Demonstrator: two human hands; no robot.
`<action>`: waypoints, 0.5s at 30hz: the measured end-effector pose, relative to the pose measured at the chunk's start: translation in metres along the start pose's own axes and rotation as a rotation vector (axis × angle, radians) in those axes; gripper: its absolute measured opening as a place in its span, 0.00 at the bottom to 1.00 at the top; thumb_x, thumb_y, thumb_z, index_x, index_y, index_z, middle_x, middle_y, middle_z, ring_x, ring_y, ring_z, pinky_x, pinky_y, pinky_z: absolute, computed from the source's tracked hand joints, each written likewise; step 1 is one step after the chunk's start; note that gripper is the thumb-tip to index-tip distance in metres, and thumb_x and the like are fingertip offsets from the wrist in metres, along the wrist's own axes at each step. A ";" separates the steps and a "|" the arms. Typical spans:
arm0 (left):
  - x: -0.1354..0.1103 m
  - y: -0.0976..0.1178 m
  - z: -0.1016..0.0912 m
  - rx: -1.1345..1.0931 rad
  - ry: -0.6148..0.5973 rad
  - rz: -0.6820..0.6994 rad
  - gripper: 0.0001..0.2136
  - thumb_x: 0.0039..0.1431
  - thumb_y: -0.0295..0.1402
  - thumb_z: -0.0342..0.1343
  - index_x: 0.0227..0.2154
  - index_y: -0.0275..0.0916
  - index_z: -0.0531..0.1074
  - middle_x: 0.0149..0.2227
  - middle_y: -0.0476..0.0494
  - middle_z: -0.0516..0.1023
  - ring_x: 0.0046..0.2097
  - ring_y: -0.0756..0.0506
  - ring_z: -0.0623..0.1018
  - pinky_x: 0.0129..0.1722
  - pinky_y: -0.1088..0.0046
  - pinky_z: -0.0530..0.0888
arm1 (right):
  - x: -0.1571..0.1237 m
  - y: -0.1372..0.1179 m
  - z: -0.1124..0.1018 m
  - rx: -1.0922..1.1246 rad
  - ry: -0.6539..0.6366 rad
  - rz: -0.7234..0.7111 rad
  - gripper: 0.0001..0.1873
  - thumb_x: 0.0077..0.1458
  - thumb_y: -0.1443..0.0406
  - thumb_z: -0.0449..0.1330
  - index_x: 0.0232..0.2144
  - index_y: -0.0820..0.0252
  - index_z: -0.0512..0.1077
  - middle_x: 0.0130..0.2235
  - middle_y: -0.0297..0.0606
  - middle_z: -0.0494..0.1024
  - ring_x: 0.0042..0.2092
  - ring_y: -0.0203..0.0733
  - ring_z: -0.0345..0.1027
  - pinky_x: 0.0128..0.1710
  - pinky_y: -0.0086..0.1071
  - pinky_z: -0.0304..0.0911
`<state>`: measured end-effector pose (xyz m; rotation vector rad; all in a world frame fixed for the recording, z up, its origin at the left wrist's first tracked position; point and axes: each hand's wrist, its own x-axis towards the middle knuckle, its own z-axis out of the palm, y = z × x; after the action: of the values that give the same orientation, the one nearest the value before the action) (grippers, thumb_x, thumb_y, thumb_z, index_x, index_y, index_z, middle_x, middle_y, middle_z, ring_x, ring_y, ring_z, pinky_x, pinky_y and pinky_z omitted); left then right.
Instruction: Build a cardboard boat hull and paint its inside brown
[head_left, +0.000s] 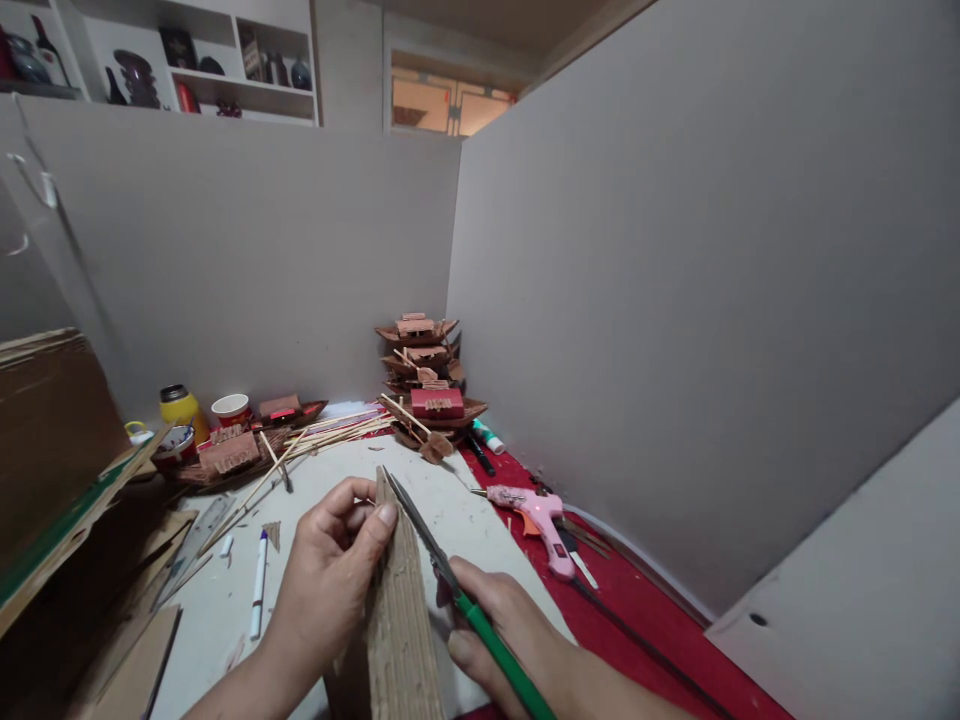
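Observation:
My left hand (pixel 330 570) pinches the upper end of a long, pointed strip of corrugated cardboard (pixel 397 620), thumb on its face and fingers behind it. My right hand (pixel 487 625) grips green-handled scissors (pixel 450 575), whose dark blades run along the strip's right edge up to its tip. Both hands are low in the middle of the view, above a white work sheet (pixel 450 500).
A pink glue gun (pixel 536 515) lies on red cloth to the right. Small brown model boats (pixel 427 385) are stacked at the back corner, with thin sticks (pixel 330 435), a white pen (pixel 259 585), a yellow jar (pixel 180 408) and cups on the left. Grey partition boards enclose the desk.

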<state>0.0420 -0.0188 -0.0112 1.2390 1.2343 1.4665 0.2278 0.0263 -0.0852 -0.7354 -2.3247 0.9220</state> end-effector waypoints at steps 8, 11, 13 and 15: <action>0.003 -0.004 -0.001 0.059 -0.019 0.034 0.11 0.56 0.42 0.56 0.30 0.39 0.69 0.21 0.54 0.65 0.25 0.53 0.63 0.24 0.81 0.61 | 0.004 -0.002 -0.002 -0.051 -0.040 0.044 0.13 0.56 0.54 0.53 0.29 0.58 0.59 0.24 0.29 0.62 0.25 0.34 0.52 0.27 0.29 0.51; 0.003 -0.008 0.000 0.076 -0.031 0.031 0.10 0.56 0.42 0.56 0.30 0.39 0.68 0.21 0.55 0.63 0.24 0.53 0.61 0.23 0.81 0.60 | 0.003 -0.002 -0.002 -0.009 -0.040 0.081 0.15 0.55 0.54 0.52 0.27 0.58 0.58 0.23 0.29 0.61 0.25 0.33 0.51 0.27 0.28 0.51; 0.003 -0.009 0.000 0.067 -0.034 0.019 0.10 0.56 0.42 0.56 0.30 0.39 0.68 0.21 0.55 0.63 0.24 0.53 0.61 0.23 0.81 0.60 | 0.002 -0.001 -0.001 -0.008 -0.025 0.107 0.16 0.55 0.53 0.52 0.26 0.58 0.58 0.23 0.29 0.61 0.25 0.33 0.51 0.26 0.28 0.51; 0.002 -0.008 0.000 0.047 -0.035 0.004 0.10 0.56 0.42 0.56 0.30 0.39 0.68 0.21 0.55 0.65 0.24 0.53 0.62 0.24 0.81 0.61 | 0.001 0.000 0.000 0.005 -0.017 0.116 0.17 0.56 0.52 0.53 0.26 0.59 0.59 0.23 0.28 0.60 0.25 0.33 0.50 0.26 0.28 0.51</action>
<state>0.0414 -0.0151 -0.0190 1.2938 1.2494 1.4203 0.2275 0.0267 -0.0844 -0.8712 -2.3134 0.9881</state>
